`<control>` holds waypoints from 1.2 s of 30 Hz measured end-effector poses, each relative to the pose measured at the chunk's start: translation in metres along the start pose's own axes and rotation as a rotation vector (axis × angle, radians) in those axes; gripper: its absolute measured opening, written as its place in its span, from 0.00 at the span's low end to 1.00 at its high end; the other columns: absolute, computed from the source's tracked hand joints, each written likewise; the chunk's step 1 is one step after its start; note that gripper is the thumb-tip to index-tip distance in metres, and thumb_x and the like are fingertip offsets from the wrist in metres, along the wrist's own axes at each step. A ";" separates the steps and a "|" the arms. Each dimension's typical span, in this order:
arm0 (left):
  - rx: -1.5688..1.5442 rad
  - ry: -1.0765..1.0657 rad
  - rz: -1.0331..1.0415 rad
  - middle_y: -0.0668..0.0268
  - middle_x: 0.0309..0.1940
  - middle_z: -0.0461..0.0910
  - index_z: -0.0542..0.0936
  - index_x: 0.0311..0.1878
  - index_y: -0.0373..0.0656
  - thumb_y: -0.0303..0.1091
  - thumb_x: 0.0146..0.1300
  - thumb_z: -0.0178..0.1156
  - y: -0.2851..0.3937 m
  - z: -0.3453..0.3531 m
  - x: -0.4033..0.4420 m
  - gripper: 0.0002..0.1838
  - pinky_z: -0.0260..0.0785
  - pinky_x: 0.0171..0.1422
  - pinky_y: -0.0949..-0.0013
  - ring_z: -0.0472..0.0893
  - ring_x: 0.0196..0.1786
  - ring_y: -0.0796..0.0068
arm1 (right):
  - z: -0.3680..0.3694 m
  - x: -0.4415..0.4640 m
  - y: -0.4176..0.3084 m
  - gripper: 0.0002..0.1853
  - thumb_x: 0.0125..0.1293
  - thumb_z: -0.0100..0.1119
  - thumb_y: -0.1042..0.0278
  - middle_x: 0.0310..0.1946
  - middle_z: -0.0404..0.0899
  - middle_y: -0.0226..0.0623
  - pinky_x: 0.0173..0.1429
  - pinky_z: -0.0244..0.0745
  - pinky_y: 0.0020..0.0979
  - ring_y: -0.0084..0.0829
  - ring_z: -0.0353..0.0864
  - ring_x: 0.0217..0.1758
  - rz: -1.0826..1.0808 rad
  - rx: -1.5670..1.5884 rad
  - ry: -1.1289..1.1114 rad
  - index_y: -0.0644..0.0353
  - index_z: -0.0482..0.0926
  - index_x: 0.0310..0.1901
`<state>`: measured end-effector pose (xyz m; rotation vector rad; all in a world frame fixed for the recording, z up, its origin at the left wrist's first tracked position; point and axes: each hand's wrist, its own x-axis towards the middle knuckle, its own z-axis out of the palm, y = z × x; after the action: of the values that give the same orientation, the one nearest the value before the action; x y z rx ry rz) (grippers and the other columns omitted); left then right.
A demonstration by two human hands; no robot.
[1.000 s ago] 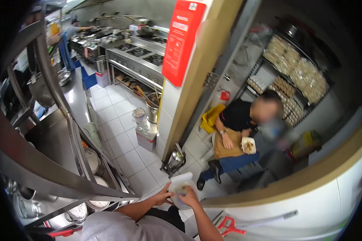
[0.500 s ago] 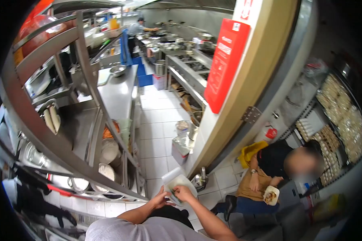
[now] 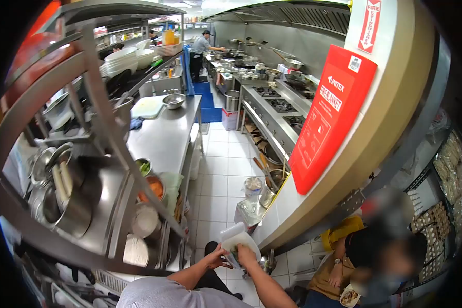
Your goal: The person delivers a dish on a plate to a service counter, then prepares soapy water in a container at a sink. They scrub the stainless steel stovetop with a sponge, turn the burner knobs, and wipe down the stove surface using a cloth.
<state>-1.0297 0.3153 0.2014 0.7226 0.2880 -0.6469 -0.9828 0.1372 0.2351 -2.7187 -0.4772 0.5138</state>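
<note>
A pale plastic container (image 3: pixel 245 239) with its whitish lid folded back is held in front of my body at the bottom centre. My left hand (image 3: pixel 216 257) grips its left side, fingers wrapped on the edge. My right hand (image 3: pixel 247 255) reaches into the container with fingers pressed together. Something small and dark green shows near those fingertips, too small to name. The container's lower part is partly hidden by my hands.
A steel shelf rack (image 3: pixel 108 138) and a steel counter (image 3: pixel 161 136) stand left. Stoves (image 3: pixel 280 105) line the right, behind a wall corner with a red fire blanket box (image 3: pixel 333 118). A seated person (image 3: pixel 339 262) holds food at lower right; another person (image 3: pixel 199 49) stands far back.
My view has swung left toward the kitchen aisle, so the seated person has shifted to the lower right. The container stays in my hands, my right hand still inside it.
</note>
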 end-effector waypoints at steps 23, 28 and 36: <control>0.201 -0.041 -0.004 0.59 0.66 0.57 0.44 0.74 0.70 0.31 0.55 0.60 0.374 -0.094 0.243 0.49 0.69 0.54 0.30 0.63 0.64 0.44 | -0.146 0.405 -0.021 0.17 0.57 0.60 0.58 0.29 0.80 0.45 0.38 0.76 0.37 0.37 0.82 0.33 0.216 0.629 0.268 0.63 0.77 0.41; 0.134 0.058 0.066 0.60 0.66 0.59 0.43 0.74 0.74 0.32 0.55 0.61 0.422 -0.116 0.275 0.50 0.68 0.51 0.32 0.66 0.61 0.46 | -0.205 0.478 -0.049 0.12 0.61 0.59 0.66 0.33 0.81 0.47 0.43 0.76 0.38 0.40 0.83 0.38 -0.097 0.650 0.280 0.61 0.74 0.44; 0.016 0.157 0.180 0.59 0.69 0.54 0.48 0.72 0.68 0.36 0.55 0.61 0.566 -0.106 0.331 0.44 0.66 0.55 0.25 0.58 0.67 0.39 | -0.307 0.677 -0.045 0.10 0.62 0.59 0.66 0.28 0.79 0.35 0.39 0.74 0.31 0.23 0.75 0.32 -0.238 0.815 -0.044 0.61 0.78 0.43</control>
<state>-0.4173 0.5626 0.2684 0.8064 0.3579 -0.4224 -0.2773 0.3555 0.3264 -1.8514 -0.4627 0.5491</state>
